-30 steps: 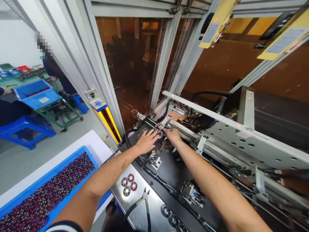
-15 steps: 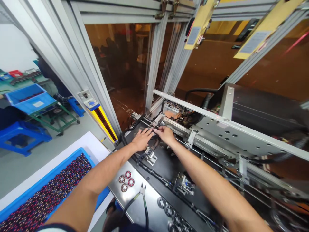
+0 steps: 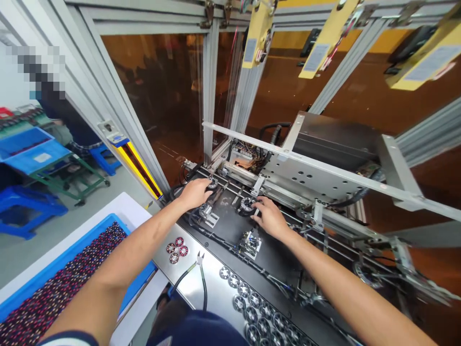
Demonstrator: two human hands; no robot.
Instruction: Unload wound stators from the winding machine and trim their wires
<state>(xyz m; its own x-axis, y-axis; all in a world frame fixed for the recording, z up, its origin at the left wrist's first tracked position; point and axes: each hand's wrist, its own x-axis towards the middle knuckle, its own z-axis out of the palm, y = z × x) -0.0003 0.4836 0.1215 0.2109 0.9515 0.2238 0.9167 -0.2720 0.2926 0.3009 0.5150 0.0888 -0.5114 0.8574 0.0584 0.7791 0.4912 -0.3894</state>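
Observation:
My left hand [image 3: 195, 194] is at the far end of the black machine bed, its fingers curled at the edge of a round metal part [image 3: 213, 183] in a holder there. Most of that part's near side is behind my fingers. My right hand [image 3: 271, 217] is beside a second round metal part [image 3: 247, 204] with a dark rim. Its fingers are apart, with the tips close to that rim; whether they touch is hard to tell. Below the hands, small metal fixtures [image 3: 211, 216] are mounted on the black bed [image 3: 225, 230].
Several red-and-copper wound rings [image 3: 179, 241], cutting pliers [image 3: 200, 258] and rows of silver round parts [image 3: 244, 290] lie on the steel ledge. A blue tray [image 3: 118, 226] full of wound rings stands left. A metal rail [image 3: 306, 163] crosses behind my hands. A person stands far left.
My hands were close together at the far-end holder. My right hand has moved right to the second round part, while my left stays at the far end. The view has shifted right.

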